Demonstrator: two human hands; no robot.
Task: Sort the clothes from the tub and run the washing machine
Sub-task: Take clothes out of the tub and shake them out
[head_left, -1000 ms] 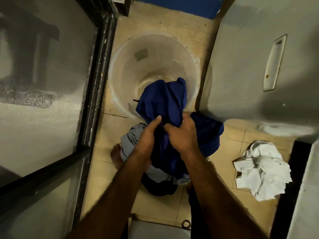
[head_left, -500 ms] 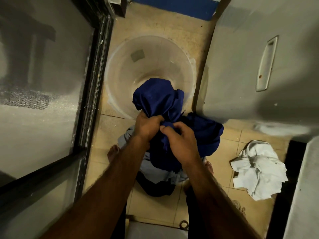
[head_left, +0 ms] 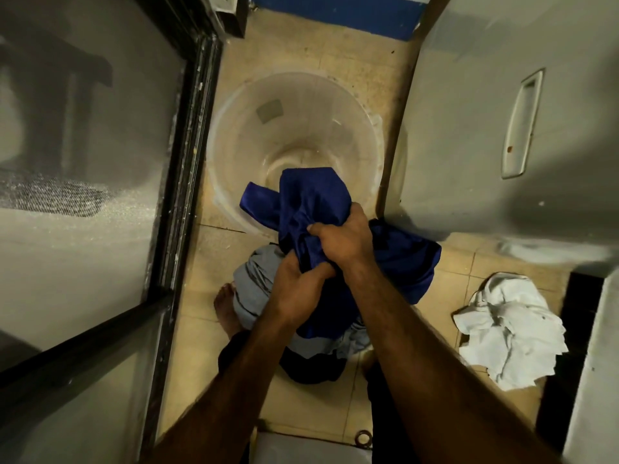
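A dark blue garment (head_left: 315, 202) is bunched in both my hands above the floor, in front of the clear plastic tub (head_left: 254, 135). My right hand (head_left: 345, 236) grips its upper folds and my left hand (head_left: 298, 289) grips it just below. The tub looks bare inside. Under the blue garment a pile of grey and dark clothes (head_left: 254, 289) lies on the tiles. A separate heap of white clothes (head_left: 509, 329) lies on the floor to the right. The grey washing machine (head_left: 502, 112) stands at the right.
A black-framed glass door (head_left: 181, 182) runs along the left. My bare foot (head_left: 226, 309) shows beside the grey pile. A blue strip (head_left: 335, 11) lines the far wall. A white object (head_left: 311, 450) sits at the bottom edge.
My right hand has moved up over the garment and my left hand has slid lower; the blue cloth has been regathered and turned in my grip.
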